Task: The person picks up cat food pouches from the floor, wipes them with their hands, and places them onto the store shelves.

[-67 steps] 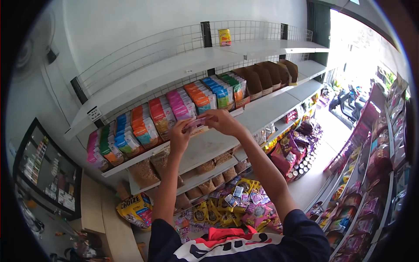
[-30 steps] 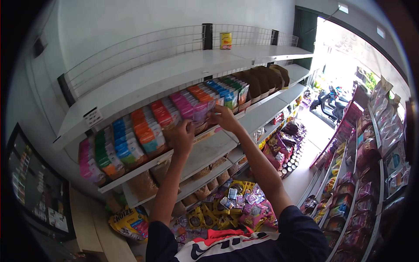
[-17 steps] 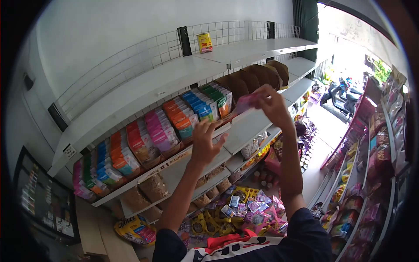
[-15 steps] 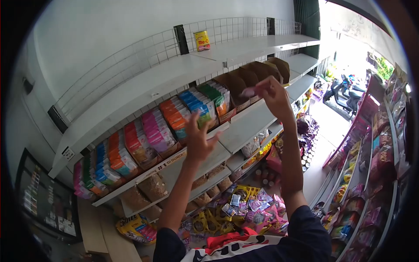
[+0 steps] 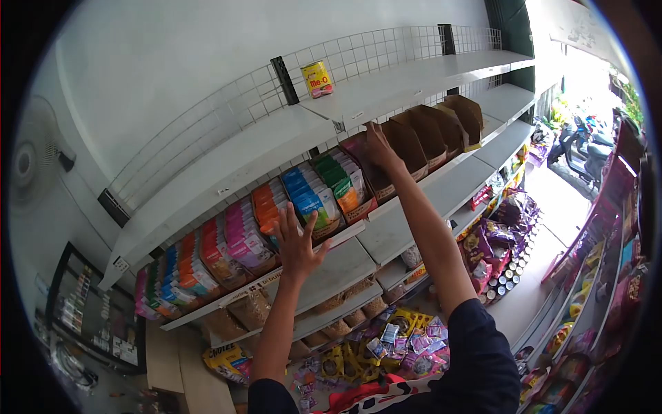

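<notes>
My left hand (image 5: 298,246) is open with fingers spread, in front of the orange and blue pouches (image 5: 308,196) standing in display boxes. Over at the open cardboard display box (image 5: 379,185), my right hand (image 5: 378,150) reaches in at the back. Its fingers are drawn together, and whatever they hold is hidden. Just left of that box stands a row of green pouches (image 5: 338,181). Pink pouches (image 5: 247,234) and red pouches (image 5: 219,252) fill boxes farther left.
A yellow Me-O can (image 5: 317,79) stands on the upper shelf (image 5: 407,74). More brown boxes (image 5: 429,134) sit to the right. Yellow and purple packets (image 5: 389,338) lie low in front of me. Stocked shelves (image 5: 586,297) line the right side, with a motorbike (image 5: 586,148) outside.
My right hand has moved left and into the cardboard box; the small pinkish packet it held is out of sight. My left hand has shifted slightly down and left, fingers spread.
</notes>
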`<state>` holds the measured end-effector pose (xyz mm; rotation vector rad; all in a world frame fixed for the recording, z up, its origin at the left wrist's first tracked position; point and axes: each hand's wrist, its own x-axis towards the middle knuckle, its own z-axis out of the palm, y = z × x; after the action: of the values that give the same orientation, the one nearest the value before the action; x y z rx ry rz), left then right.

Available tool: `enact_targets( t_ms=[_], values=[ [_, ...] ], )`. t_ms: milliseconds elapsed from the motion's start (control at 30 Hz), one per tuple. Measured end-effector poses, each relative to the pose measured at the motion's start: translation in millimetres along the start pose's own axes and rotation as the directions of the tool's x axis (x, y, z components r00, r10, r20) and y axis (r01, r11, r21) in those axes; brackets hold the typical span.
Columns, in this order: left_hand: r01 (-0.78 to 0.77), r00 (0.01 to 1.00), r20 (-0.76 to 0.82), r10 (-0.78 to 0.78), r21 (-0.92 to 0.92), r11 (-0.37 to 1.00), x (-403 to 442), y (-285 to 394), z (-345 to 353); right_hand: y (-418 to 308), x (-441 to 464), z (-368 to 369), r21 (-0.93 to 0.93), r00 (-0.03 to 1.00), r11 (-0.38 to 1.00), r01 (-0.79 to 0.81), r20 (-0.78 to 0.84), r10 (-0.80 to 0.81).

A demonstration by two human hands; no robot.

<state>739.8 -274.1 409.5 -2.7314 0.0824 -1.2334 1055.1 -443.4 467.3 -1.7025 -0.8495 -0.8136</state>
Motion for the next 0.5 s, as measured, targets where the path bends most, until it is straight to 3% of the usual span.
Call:
enact_targets(
  t_ms=[133,233,267,367,400,500],
  values=[
    [0.011,1.000,0.009,-0.011,-0.023,1.000,-0.1,0.2,6.6,26.6,-30.5,27.5,-0.078,0.983,0.993,-0.091,0.152,0.102],
    [-0.001,1.000,-0.003,0.001,0.009,1.000,1.4,0.9,7.3,52.5,-56.8,41.9,-0.309,0.927,0.929,0.202,0.368,-0.079],
    [-0.008,1.000,0.010,0.008,0.010,1.000,-0.5,1.7,7.8,59.2,-63.8,44.4,-0.306,0.929,0.933,0.188,0.365,-0.067],
    [0.018,1.000,0.007,-0.018,0.040,0.999,-0.4,0.5,11.0,32.4,-62.7,19.8,-0.130,0.923,0.990,-0.048,0.373,0.094],
    [0.010,1.000,0.009,-0.010,0.037,0.999,0.2,0.7,11.0,20.6,-61.9,9.4,-0.133,0.925,0.990,-0.055,0.367,0.100],
    [0.028,0.999,0.030,-0.030,0.064,0.998,-0.4,1.4,9.4,-23.6,-71.7,-24.4,-0.002,0.996,0.996,-0.084,-0.016,0.084]
  ],
)
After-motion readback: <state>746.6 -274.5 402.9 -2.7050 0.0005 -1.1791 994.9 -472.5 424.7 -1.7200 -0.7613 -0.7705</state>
